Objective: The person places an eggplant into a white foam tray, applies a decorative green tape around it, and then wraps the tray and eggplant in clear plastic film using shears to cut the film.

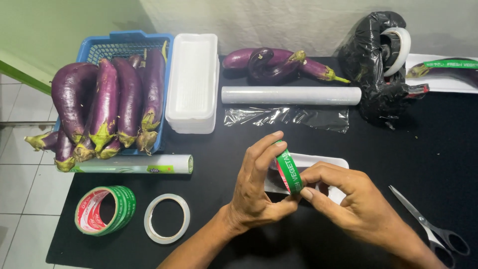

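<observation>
Green tape roll pinched between both hands, left hand, right hand

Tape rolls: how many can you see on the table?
3: a green-and-red roll at front left, a clear roll beside it, and a green roll held between both hands. Others may be hidden.

One head-worn camera looks steeply down from the near edge of a black table, close above the work, facing the far wall. Floor tiles show left.
</observation>
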